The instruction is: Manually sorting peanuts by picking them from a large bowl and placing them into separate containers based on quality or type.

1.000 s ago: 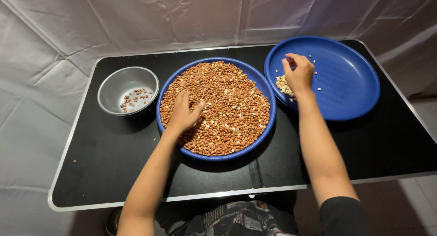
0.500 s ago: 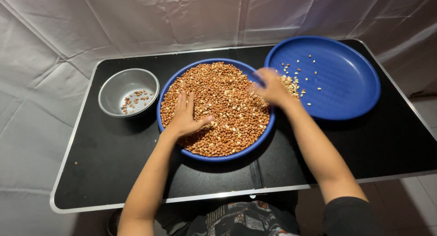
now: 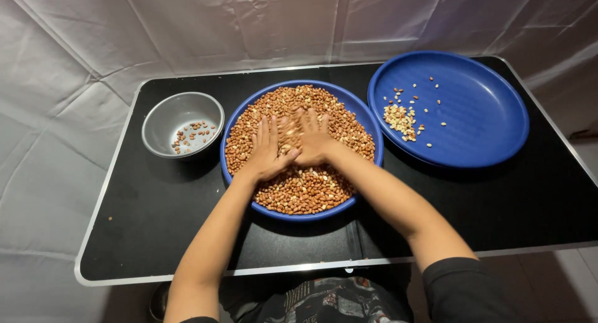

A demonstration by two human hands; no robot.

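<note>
- Peanuts [image 3: 299, 192], reddish-brown with a few pale ones among them, fill the round blue bowl [image 3: 367, 125] at the middle of the table.
- Left hand [image 3: 266, 150] lies palm down on the peanuts, fingers straight and slightly spread, holding nothing.
- Right hand [image 3: 311, 138] lies just beside the left on the same heap, touching it at the thumb side; its fingers are stretched flat and blurred, so whether any nuts are pinched beneath cannot be told.
- Blue plate [image 3: 479, 120], wide and shallow, stands to the right of the bowl, its rim touching or nearly touching the bowl's; a small pile of pale skinless nuts [image 3: 400, 118] lies at its left side, with a few scattered singly farther in.
- Metal bowl [image 3: 168, 114], small, grey and smooth, stands to the left of the blue bowl and holds a thin scatter of reddish nuts [image 3: 192, 135].
- Table [image 3: 156, 223] is black and matt with a light metal edge; both forearms cross its near side.
- White cloth [image 3: 187, 30], creased, hangs behind and around the table.
</note>
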